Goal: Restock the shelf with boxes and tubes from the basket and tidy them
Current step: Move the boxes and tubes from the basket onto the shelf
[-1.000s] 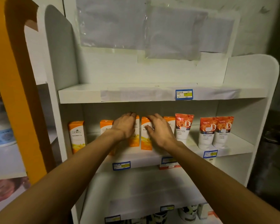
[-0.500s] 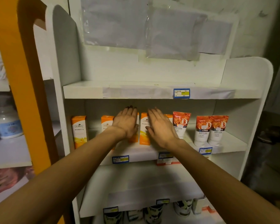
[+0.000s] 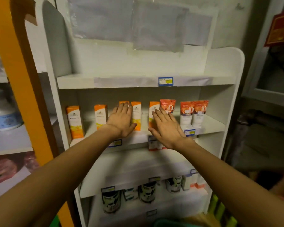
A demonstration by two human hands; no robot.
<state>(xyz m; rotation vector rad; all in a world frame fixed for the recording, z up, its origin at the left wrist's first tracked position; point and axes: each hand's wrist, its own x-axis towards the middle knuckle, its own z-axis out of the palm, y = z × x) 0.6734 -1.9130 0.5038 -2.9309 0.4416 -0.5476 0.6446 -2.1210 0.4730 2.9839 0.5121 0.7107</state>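
A white shelf unit (image 3: 138, 82) stands before me. On its middle shelf stand several orange-and-white boxes (image 3: 75, 122) in a row, then three red-and-white tubes (image 3: 200, 113) to the right. My left hand (image 3: 121, 122) lies flat with straight fingers in front of two boxes near the middle (image 3: 136, 110). My right hand (image 3: 167, 128) is spread flat in front of another orange box (image 3: 153, 107) and the leftmost tube (image 3: 168, 105). Neither hand holds anything. Whether the palms touch the boxes I cannot tell.
An orange frame (image 3: 20, 79) and a neighbouring shelf with a white-and-blue jar (image 3: 5, 117) stand left. Dark cans (image 3: 111, 202) and small boxes (image 3: 193, 182) fill the lower shelf. A green basket rim (image 3: 172, 223) shows at the bottom edge. The top shelf carries a price tag (image 3: 165, 81).
Both hands have flattened from curled to straight fingers and moved apart, leaving a gap between the middle boxes. The view has drifted so more of the lower shelf shows.
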